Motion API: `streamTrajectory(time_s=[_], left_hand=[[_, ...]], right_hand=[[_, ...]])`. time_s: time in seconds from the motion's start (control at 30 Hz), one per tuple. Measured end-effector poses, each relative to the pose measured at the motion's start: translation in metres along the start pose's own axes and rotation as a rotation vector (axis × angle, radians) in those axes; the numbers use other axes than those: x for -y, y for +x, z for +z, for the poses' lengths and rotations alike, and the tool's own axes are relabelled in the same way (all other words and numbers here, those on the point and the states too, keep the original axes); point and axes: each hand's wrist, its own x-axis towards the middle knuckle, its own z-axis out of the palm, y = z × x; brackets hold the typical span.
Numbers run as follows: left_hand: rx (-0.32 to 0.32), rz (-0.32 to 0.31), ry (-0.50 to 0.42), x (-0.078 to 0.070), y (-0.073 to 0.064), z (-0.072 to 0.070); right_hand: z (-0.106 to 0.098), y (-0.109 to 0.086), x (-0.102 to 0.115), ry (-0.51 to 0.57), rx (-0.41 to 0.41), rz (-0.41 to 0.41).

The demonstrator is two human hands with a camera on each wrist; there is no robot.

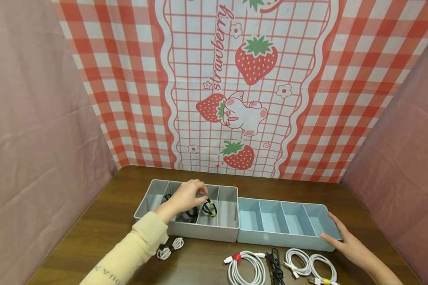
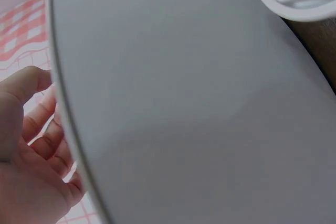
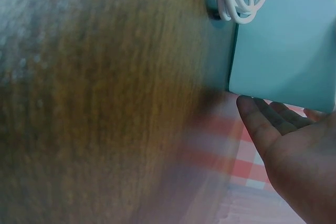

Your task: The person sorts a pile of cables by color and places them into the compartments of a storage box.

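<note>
My left hand is over the grey divided box, its fingertips meeting the top of a coiled black cable with yellow on it. Thumb and fingers seem to pinch this cable; the contact is small and partly hidden. In the left wrist view the grey wall hides the fingertips. Other black cables lie in compartments further left, partly behind the hand. My right hand holds the right end of the blue divided box, thumb over the front rim, fingers along the end wall.
Before the boxes lie a white cable with a black tie, a larger white coil with a red tie, a black cable bundle, and two white coils at the right. A checked strawberry cloth hangs behind the wooden table.
</note>
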Motion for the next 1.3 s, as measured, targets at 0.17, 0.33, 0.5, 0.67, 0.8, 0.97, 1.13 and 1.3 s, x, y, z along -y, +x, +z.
streamTrajectory(time_s=[0.17,0.33,0.5,0.67,0.8,0.97,1.13,1.3], left_hand=[[0.006,-0.003,-0.001,-0.007,-0.002,-0.004],[0.0,0.003,0.009,-0.013,-0.005,-0.007],[-0.003,0.011,-0.026,-0.019,-0.007,-0.01],[-0.013,0.031,-0.031,-0.025,-0.01,-0.013],[-0.004,0.021,-0.039,-0.031,-0.013,-0.015],[-0.011,0.01,-0.029,-0.038,-0.017,-0.017],[-0.008,0.005,-0.037,-0.044,-0.02,-0.02],[0.001,0.009,-0.029,-0.049,-0.024,-0.022]], right_hand=[[0.0,0.0,0.0,-0.002,0.002,0.003],[-0.001,0.0,-0.001,-0.007,0.004,0.003],[0.0,0.0,-0.002,-0.01,0.0,0.0],[0.0,0.0,-0.002,0.006,0.002,-0.004],[-0.001,0.0,-0.002,0.009,0.008,0.002],[-0.001,0.0,-0.002,0.005,0.013,0.009],[-0.001,0.0,-0.003,0.001,0.012,0.009],[-0.001,0.001,-0.002,0.003,0.006,0.001]])
